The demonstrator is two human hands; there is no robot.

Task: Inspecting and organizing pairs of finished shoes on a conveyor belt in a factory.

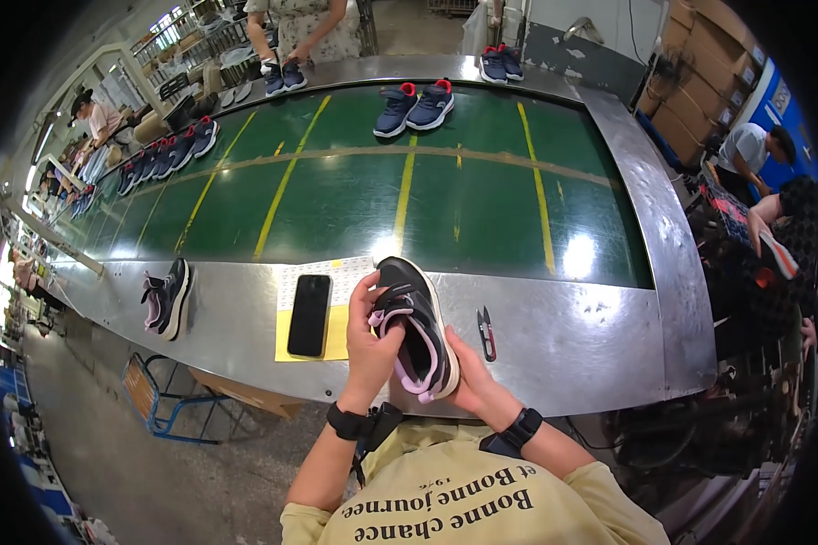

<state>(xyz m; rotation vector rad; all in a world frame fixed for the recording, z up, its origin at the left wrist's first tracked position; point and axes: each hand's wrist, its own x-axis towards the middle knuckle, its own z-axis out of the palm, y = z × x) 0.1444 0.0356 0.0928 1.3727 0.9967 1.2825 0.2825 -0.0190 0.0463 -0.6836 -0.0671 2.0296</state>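
Between my two hands, over the metal table edge, is a black sneaker (pixel 438 343) with a pink lining and a pale sole, its toe pointing away from me. My left hand (pixel 371 343) grips its upper at the left, with the thumb at the shoe's opening. My right hand (pixel 471 371) holds the sole near the heel from the right; some of its fingers are hidden beneath the shoe. A similar black and pink sneaker (pixel 165 300) rests on the table to the left. To the right lie small thread snips (pixel 486 334) with red and black handles.
A black phone (pixel 310 315) lies on yellow and printed paper (pixel 336 341). Beyond is a green conveyor belt (pixel 336 209) carrying navy sneakers (pixel 414 109). More navy sneakers (pixel 501 64) stand on its far metal rim. A person (pixel 300 32) handles shoes opposite. A blue-framed stool (pixel 168 400) stands lower left.
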